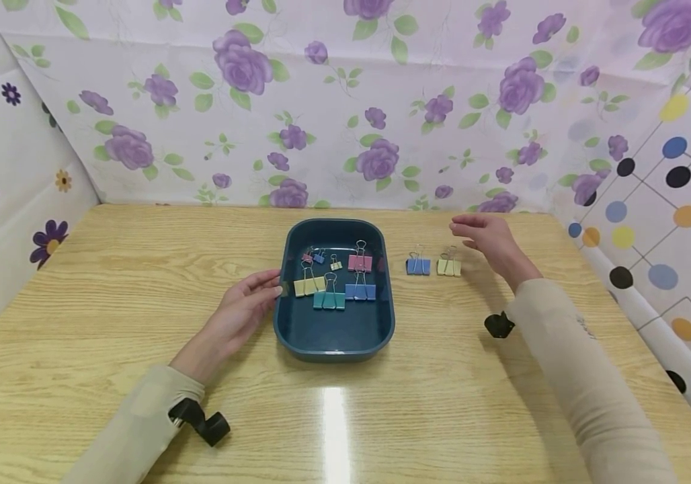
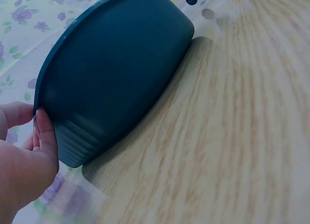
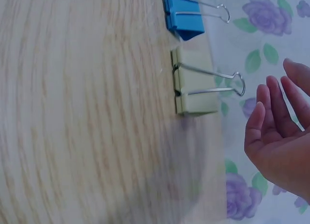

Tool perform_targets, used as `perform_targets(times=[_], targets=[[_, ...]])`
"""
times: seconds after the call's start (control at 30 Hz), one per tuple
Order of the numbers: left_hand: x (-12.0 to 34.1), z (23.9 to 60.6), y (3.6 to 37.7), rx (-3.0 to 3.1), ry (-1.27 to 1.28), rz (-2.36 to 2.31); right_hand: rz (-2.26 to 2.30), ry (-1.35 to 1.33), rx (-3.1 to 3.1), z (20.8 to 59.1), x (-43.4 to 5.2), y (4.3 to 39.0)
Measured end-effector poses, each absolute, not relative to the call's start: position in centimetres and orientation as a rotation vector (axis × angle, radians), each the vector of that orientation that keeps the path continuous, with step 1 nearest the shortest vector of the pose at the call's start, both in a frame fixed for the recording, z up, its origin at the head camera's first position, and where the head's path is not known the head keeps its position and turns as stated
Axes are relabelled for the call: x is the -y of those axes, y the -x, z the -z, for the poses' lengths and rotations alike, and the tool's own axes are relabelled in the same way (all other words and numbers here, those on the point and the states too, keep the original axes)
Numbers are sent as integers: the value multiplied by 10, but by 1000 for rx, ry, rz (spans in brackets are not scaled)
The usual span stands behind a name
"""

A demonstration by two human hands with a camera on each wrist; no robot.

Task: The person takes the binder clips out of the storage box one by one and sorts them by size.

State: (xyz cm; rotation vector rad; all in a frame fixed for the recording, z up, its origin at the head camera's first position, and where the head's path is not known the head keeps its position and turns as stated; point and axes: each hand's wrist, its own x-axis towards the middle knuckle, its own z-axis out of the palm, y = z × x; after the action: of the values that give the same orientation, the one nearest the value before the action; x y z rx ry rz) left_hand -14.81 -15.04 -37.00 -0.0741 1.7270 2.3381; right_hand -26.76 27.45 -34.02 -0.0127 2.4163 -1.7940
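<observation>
A dark teal tray (image 1: 333, 336) stands on the table, and my left hand (image 1: 247, 304) pinches its left rim between thumb and fingers. In the left wrist view the thumb lies on the outer wall of the tray (image 2: 111, 64). Several binder clips lie inside: yellow (image 1: 309, 287), green (image 1: 329, 300), blue (image 1: 360, 292), pink (image 1: 360, 263) and a few tiny ones. To the tray's right a blue binder clip (image 1: 418, 267) and a pale yellow binder clip (image 1: 449, 267) stand side by side. My right hand (image 1: 491, 243), fingers loosely bent and holding nothing, hovers just beyond the yellow clip.
The wooden table (image 1: 140, 282) reaches back to a wall of floral cloth (image 1: 321, 121). Patterned cloth also hangs at the left and at the right (image 1: 654, 202). A black wrist mount (image 1: 200, 420) sticks out from the left sleeve, another (image 1: 499, 325) from the right.
</observation>
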Motion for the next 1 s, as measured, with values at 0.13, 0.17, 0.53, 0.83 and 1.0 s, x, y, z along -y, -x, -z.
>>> perform_targets(times=[0.13, 0.17, 0.53, 0.83, 1.0], targets=[[150, 370, 148, -1720, 83, -2341, 1772, 7, -2422, 335, -265, 265], [150, 370, 148, -1720, 85, -2340, 1767, 10, -2422, 333, -262, 265], [149, 369, 148, -1720, 88, -2349, 1625, 146, -2455, 317, -214, 258], [149, 370, 148, -1710, 90, -2359, 1467, 241, -2519, 299, -168, 253], [149, 369, 148, -1708, 94, -2358, 1397, 261, -2546, 294, -148, 254]])
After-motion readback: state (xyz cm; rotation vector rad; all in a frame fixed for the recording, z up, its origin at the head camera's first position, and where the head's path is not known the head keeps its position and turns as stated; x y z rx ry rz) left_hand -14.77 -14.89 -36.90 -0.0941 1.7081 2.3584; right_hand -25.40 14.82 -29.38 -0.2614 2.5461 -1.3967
